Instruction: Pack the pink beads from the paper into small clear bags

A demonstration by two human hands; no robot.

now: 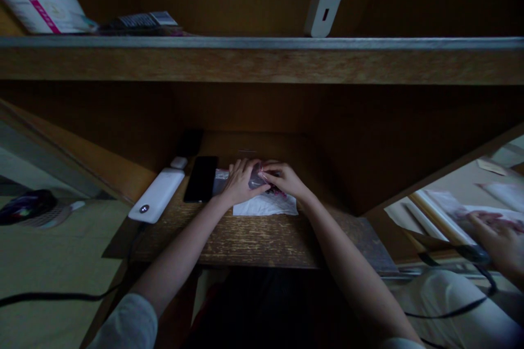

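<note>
In the head view, a clear plastic bag [256, 176] is lying between your hands at the far edge of the white paper [266, 206]; dark-red bits [277, 191] are showing over that paper, whether inside the bag you cannot tell. Your right hand [286, 179] is pinching the plastic narrowly between thumb and fingers; your left hand [238, 181] is spreading over the bag's left side, thumb well apart, and whether it is gripping you cannot tell. The film is looking light, limp, and slippery, probably tearing easily, so a gathered fold likely suits your pinch best. A phone [200, 179] is lying just left of the paper.
</note>
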